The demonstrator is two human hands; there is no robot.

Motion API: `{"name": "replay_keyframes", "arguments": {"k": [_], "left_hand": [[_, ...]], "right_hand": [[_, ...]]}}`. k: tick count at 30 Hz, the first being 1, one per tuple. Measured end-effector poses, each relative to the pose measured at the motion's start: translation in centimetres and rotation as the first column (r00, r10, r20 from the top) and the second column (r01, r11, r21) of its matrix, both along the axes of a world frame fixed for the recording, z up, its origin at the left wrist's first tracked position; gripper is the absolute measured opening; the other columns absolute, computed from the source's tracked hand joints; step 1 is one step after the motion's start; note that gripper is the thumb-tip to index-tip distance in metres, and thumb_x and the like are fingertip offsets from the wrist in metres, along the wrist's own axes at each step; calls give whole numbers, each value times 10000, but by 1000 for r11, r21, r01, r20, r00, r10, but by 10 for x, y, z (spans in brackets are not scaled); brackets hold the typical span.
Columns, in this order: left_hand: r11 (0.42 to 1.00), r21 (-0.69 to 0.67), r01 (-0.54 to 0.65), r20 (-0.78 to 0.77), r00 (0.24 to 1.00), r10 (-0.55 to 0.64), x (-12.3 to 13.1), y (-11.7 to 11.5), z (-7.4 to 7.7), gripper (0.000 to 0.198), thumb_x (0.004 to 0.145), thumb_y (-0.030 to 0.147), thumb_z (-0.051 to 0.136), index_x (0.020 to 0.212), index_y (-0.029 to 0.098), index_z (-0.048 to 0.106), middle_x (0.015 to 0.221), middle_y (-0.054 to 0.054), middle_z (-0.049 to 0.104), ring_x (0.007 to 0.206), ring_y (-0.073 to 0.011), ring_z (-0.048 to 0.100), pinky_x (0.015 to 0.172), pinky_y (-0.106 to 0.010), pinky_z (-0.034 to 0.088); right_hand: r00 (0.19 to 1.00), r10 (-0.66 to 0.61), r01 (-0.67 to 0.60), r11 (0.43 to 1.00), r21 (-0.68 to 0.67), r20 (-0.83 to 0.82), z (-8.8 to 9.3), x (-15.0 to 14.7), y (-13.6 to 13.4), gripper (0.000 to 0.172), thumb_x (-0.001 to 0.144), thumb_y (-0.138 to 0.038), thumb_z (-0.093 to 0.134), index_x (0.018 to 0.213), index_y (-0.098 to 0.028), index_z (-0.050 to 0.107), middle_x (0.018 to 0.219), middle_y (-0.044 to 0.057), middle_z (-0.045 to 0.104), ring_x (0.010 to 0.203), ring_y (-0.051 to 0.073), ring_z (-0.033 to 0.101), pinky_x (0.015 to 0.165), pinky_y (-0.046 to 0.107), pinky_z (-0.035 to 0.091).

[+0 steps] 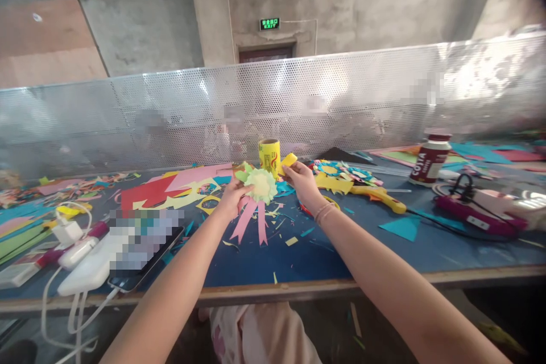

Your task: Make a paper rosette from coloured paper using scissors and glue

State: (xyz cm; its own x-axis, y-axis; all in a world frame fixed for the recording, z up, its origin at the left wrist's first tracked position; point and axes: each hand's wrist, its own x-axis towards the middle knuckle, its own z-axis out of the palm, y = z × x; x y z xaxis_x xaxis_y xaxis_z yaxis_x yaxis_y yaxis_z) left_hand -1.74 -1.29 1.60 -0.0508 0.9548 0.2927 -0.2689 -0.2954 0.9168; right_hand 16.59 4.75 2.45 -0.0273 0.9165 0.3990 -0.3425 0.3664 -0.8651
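Observation:
My left hand [232, 196] is closed on a paper rosette [261, 185], pale yellow-green with a ruffled edge. Two pink paper tails [261, 230] with notched ends hang beneath it. My right hand [302, 182] pinches a small yellow strip [290, 159], just right of the rosette; whether it is paper or tape I cannot make out. A yellow printed cylinder [268, 153] with a hollow top stands upright right behind both hands. Beyond my right wrist lie a yellow glue gun [384, 198] and several colourful paper rosettes [330, 168].
On the left are a phone [149, 256], a white power bank [91, 267] and cables. A brown coffee bottle [430, 159] and a purple power strip [482, 217] stand right. Red paper [147, 193] and scraps cover the table. A perforated metal screen [170, 114] runs behind.

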Motion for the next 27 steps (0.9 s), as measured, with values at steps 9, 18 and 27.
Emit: {"name": "replay_keyframes", "arguments": {"k": [9, 18, 27], "left_hand": [[998, -61, 9, -81, 997, -13, 0, -1, -3, 278, 553, 210, 750, 785, 171, 602, 743, -18, 644, 782, -156, 647, 725, -278, 498], [997, -30, 73, -32, 997, -74, 6, -2, -4, 322, 534, 247, 783, 775, 174, 583, 804, -43, 673, 860, -193, 653, 738, -303, 504], [990, -42, 131, -7, 991, -132, 6, -3, -2, 361, 526, 313, 812, 825, 201, 644, 887, -60, 710, 872, -235, 660, 723, -344, 519]], "right_hand": [[997, 77, -76, 996, -41, 26, 0, 1, -4, 389, 538, -412, 789, 595, -194, 473, 615, -21, 574, 605, 107, 572, 649, 263, 496], [976, 196, -191, 980, -59, 91, -1, -8, -12, 382, 499, -332, 806, 766, -186, 575, 635, -23, 634, 560, 111, 584, 565, 247, 468], [910, 413, -391, 878, -274, 23, -5, 0, -5, 220, 636, -228, 709, 839, -178, 640, 755, 33, 693, 581, 119, 604, 521, 226, 491]]}}
